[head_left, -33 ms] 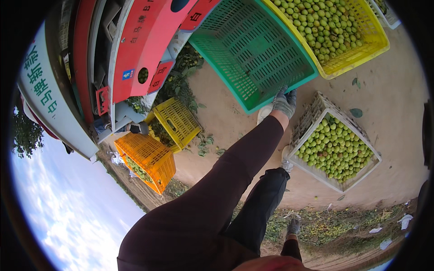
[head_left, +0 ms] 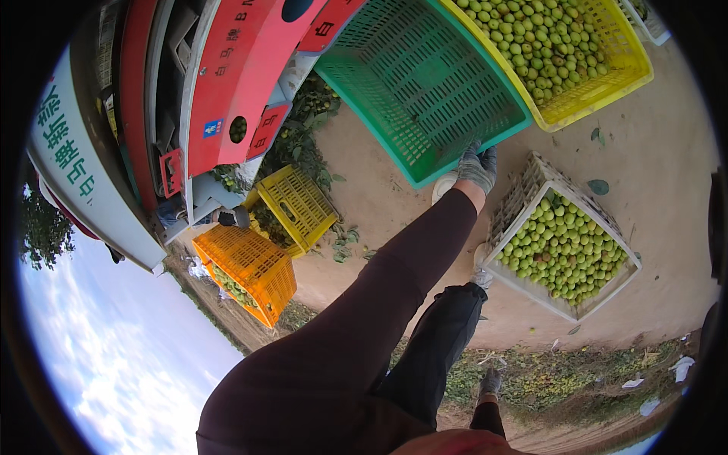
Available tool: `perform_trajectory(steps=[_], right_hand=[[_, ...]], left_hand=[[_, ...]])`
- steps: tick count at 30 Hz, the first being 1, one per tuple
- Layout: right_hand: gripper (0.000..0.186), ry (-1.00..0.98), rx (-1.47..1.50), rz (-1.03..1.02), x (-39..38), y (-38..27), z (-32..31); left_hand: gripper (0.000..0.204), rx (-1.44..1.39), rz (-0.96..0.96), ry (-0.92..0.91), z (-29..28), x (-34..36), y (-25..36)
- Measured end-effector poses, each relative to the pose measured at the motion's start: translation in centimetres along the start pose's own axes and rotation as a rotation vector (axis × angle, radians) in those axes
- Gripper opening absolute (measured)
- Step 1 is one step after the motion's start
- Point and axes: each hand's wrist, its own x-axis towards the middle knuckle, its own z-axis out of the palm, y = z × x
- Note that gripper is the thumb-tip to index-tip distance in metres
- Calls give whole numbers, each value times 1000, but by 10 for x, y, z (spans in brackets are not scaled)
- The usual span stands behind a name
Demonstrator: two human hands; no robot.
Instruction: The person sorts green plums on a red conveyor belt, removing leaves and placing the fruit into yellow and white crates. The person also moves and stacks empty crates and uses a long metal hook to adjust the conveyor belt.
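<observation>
With our gloved left hand [head_left: 478, 171] closed on the green crate's [head_left: 432, 87] rim [head_left: 508, 134], we judged a firm, even grip best for steadying it.

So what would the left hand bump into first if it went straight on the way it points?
Most likely the green crate: the left hand seems to be at its rim, though depth is hard to judge.

Slight shifts only: green crate [head_left: 432, 74] and gloved left hand [head_left: 476, 169] a touch higher, upper centre; red panel [head_left: 254, 72] marginally further left, upper left.
</observation>
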Motion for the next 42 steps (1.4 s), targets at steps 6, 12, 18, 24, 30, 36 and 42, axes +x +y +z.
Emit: perform_trajectory(steps=[6,12,18,24,30,36,42], right_hand=[[33,-32,399,209,-34,11,33],[22,-41,603,282,-72,-18,34],[16,-57,545,206,-93,-26,18],[16,-76,625,188,-131,-44,0],[6,-108,699,161,-169,-81,-19],[9,-43,689,29,-193,-122,-48],[11,-30,725,-63,-221,-160,-89]], left_hand=[[31,1015,-466,-160,-9,-27,65],[33,1021,916,-257,154,39,274],[74,1591,1025,312,234,28,307],[46,1073,566,46,206,-6,308],[34,479,404,-81,253,-51,350],[42,643,572,-129,277,-65,348],[30,1114,646,-493,234,-181,317]])
